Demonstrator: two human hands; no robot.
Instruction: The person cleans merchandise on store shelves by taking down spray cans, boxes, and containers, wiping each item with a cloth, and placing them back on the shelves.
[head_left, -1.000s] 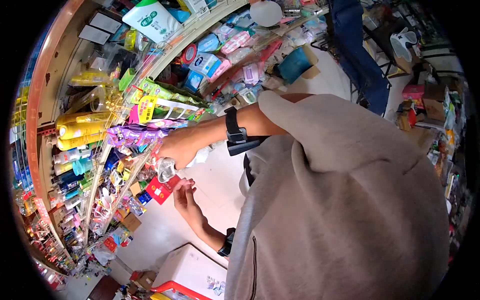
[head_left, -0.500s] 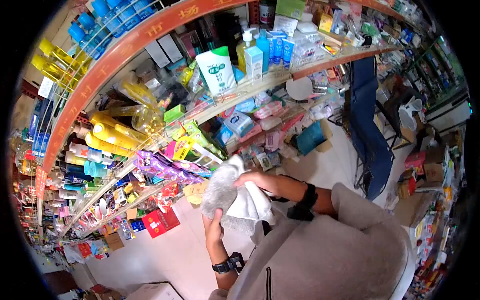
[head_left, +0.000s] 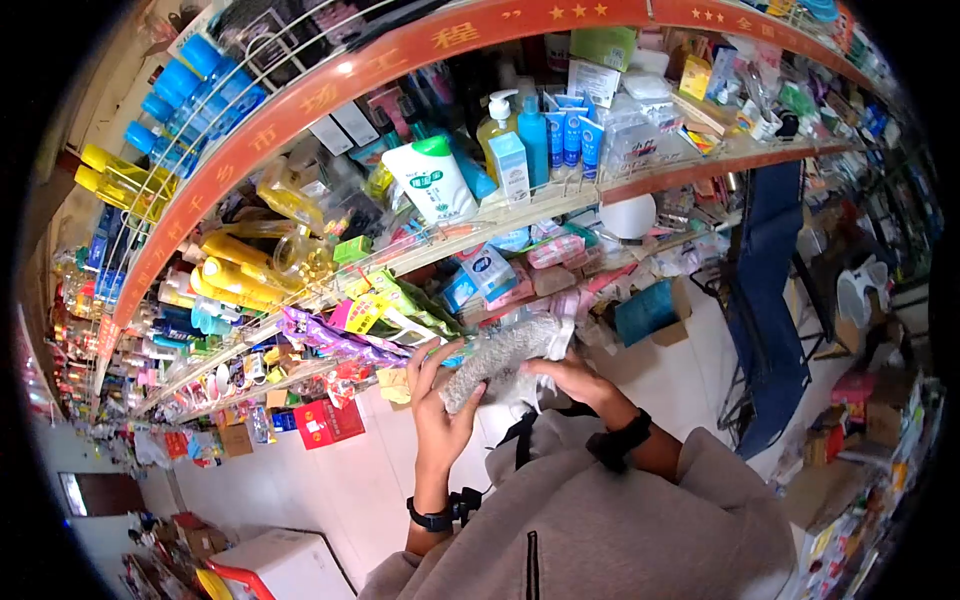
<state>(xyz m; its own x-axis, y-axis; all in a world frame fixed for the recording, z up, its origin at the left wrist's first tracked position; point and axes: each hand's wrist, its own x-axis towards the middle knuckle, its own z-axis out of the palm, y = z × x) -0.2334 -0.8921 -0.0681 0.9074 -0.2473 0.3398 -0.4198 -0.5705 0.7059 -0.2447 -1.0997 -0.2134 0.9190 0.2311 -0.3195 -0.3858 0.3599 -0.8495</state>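
Note:
A grey and white fluffy cloth (head_left: 503, 358), bunched into a long roll, is held in front of my chest. My left hand (head_left: 442, 408) is at its left end, thumb on the near side and fingers spread behind it. On the right end, my right hand (head_left: 568, 378) grips the cloth with thumb and fingers; some of those fingers are hidden by the white part. Just beyond the cloth, purple packets (head_left: 335, 342) and green packets (head_left: 415, 305) hang at the shelf edge.
Long shelves (head_left: 520, 196) curve across the view, with a white bottle (head_left: 432, 182), blue tubes (head_left: 572, 138) and yellow bottles (head_left: 238, 280). At right stands a dark blue folding chair (head_left: 770, 310). A red box (head_left: 328, 423) and a white box (head_left: 290, 562) are low at left.
The cloth has gone from hanging loose to a longer, narrower roll, tilted up to the right. My left hand has turned with its fingers spread, and my right hand has moved right. The view has shifted.

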